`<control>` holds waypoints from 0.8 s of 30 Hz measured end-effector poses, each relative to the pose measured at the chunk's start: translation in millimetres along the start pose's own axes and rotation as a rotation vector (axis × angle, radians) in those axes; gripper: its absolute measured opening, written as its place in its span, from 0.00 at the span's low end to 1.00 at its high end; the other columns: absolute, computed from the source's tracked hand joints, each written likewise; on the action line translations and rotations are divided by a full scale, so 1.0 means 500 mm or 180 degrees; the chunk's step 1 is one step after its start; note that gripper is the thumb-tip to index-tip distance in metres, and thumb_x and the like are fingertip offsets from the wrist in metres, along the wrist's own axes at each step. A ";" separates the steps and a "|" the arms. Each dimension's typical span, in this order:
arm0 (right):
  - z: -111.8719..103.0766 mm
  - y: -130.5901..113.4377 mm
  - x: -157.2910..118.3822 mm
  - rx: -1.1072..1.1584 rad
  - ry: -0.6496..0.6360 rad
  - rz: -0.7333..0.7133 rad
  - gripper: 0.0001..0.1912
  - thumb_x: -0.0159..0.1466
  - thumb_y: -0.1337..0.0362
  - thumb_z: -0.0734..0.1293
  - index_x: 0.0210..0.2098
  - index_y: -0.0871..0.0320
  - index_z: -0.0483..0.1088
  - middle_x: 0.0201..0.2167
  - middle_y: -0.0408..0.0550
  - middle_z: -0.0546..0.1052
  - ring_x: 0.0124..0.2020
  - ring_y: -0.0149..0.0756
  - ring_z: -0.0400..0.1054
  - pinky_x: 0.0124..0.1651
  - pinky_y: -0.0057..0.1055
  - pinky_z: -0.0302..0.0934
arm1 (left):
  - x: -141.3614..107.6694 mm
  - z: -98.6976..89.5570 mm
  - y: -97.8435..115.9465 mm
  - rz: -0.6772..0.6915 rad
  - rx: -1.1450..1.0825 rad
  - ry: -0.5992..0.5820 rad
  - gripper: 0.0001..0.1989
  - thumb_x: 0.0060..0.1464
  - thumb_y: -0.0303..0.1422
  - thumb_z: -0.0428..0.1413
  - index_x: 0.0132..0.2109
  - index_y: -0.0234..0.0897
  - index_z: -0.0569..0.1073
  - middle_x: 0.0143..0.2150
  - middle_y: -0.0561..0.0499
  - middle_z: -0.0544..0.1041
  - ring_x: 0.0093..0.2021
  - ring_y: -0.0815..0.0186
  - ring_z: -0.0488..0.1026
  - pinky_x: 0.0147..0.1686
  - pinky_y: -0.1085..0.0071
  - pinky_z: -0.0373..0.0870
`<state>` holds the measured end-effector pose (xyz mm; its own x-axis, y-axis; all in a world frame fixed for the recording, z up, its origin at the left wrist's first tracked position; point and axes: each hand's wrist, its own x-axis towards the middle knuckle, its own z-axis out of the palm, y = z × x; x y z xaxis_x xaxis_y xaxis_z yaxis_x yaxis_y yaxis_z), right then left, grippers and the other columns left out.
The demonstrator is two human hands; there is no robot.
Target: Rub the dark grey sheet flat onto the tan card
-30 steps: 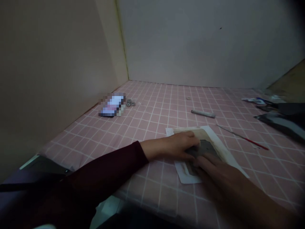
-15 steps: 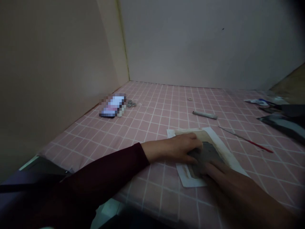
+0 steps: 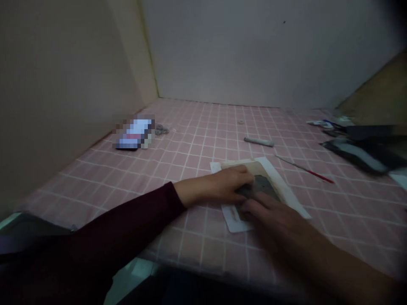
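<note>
A white sheet (image 3: 235, 225) with a brown layer on it lies on the pink checked cloth (image 3: 178, 169). On top of it is a flat dark grey piece (image 3: 265, 185), partly covered by both hands. My left hand (image 3: 230, 184) reaches in from the left, its thumb and fingers around the piece's left end. From the right, my right hand (image 3: 270, 214) touches the lower part of the same piece; it is blurred, and its lower fingers are hidden.
At the left lies a phone (image 3: 135, 133) beside small grey rings (image 3: 161, 129). A grey tube (image 3: 259, 142) and a thin red-handled tool (image 3: 318, 175) lie beyond the sheet. Dark pouches (image 3: 359, 154) are at the right. Walls stand behind and at the left.
The view has shifted, so the whole scene appears further left and higher. My right hand has come closer to my left hand over the grey piece.
</note>
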<state>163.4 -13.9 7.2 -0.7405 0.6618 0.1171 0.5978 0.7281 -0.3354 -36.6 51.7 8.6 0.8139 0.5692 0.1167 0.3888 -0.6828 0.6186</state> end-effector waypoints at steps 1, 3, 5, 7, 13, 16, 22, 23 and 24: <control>-0.002 -0.007 0.006 0.0005 0.0009 -0.0079 0.10 0.64 0.73 0.55 0.34 0.57 0.65 0.32 0.48 0.70 0.30 0.35 0.66 0.31 0.31 0.62 | 0.001 0.002 -0.001 -0.0005 -0.0036 0.0044 0.06 0.56 0.26 0.55 0.42 0.34 0.69 0.45 0.47 0.67 0.43 0.66 0.67 0.44 0.71 0.66; -0.009 -0.009 0.010 0.0042 -0.0083 -0.0034 0.09 0.65 0.74 0.55 0.34 0.57 0.63 0.31 0.47 0.69 0.32 0.34 0.65 0.33 0.30 0.61 | 0.002 0.004 -0.003 -0.0009 -0.0102 0.0075 0.06 0.54 0.25 0.56 0.41 0.34 0.69 0.44 0.48 0.67 0.43 0.66 0.66 0.43 0.70 0.65; -0.020 0.001 0.002 -0.0007 -0.0175 0.0179 0.08 0.65 0.74 0.56 0.35 0.58 0.63 0.32 0.46 0.69 0.31 0.33 0.63 0.33 0.30 0.59 | 0.004 0.004 -0.005 -0.0018 -0.0135 0.0072 0.06 0.54 0.27 0.57 0.40 0.34 0.69 0.42 0.48 0.67 0.41 0.65 0.66 0.42 0.69 0.65; -0.029 0.009 -0.007 -0.0088 -0.0233 0.0338 0.08 0.65 0.75 0.57 0.36 0.58 0.63 0.33 0.47 0.68 0.31 0.32 0.62 0.33 0.30 0.58 | 0.004 0.004 -0.005 -0.0019 -0.0150 0.0049 0.08 0.52 0.27 0.58 0.41 0.34 0.69 0.42 0.49 0.67 0.41 0.65 0.66 0.41 0.69 0.64; -0.017 -0.007 0.009 0.0001 -0.0250 -0.0090 0.10 0.64 0.76 0.56 0.37 0.60 0.66 0.35 0.49 0.68 0.31 0.33 0.61 0.32 0.29 0.58 | 0.004 0.008 -0.008 -0.0066 -0.0124 0.0147 0.06 0.53 0.26 0.54 0.40 0.35 0.69 0.41 0.50 0.67 0.41 0.66 0.66 0.40 0.71 0.63; -0.022 -0.001 0.002 0.0059 -0.0223 0.0108 0.09 0.65 0.75 0.57 0.36 0.59 0.66 0.35 0.48 0.68 0.31 0.32 0.61 0.33 0.29 0.58 | 0.004 0.007 -0.007 -0.0109 -0.0076 0.0100 0.06 0.52 0.27 0.57 0.39 0.34 0.69 0.41 0.50 0.67 0.40 0.67 0.65 0.38 0.72 0.62; -0.018 -0.011 0.004 0.0087 -0.0047 0.0152 0.07 0.66 0.75 0.57 0.37 0.60 0.65 0.34 0.48 0.67 0.33 0.34 0.62 0.36 0.30 0.59 | 0.003 0.004 -0.004 -0.0142 -0.0056 0.0069 0.07 0.53 0.28 0.56 0.41 0.35 0.70 0.42 0.50 0.67 0.41 0.66 0.66 0.39 0.72 0.62; -0.015 -0.015 0.008 0.0113 -0.0041 0.0099 0.08 0.66 0.75 0.57 0.38 0.60 0.65 0.33 0.48 0.67 0.34 0.34 0.62 0.36 0.30 0.59 | 0.002 0.004 -0.004 -0.0154 -0.0084 0.0089 0.07 0.53 0.28 0.55 0.41 0.35 0.70 0.42 0.50 0.67 0.41 0.66 0.66 0.39 0.72 0.62; -0.015 -0.019 0.009 0.0111 -0.0043 0.0076 0.08 0.65 0.75 0.57 0.38 0.60 0.65 0.33 0.47 0.67 0.33 0.34 0.62 0.36 0.30 0.59 | 0.002 0.004 -0.004 -0.0154 -0.0098 0.0103 0.07 0.54 0.27 0.55 0.41 0.35 0.70 0.42 0.50 0.67 0.41 0.66 0.67 0.39 0.72 0.62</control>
<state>156.6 -16.2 17.7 -0.7304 0.6763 0.0960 0.6044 0.7054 -0.3703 -35.5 52.7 5.8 0.7800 0.6159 0.1108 0.4134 -0.6400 0.6477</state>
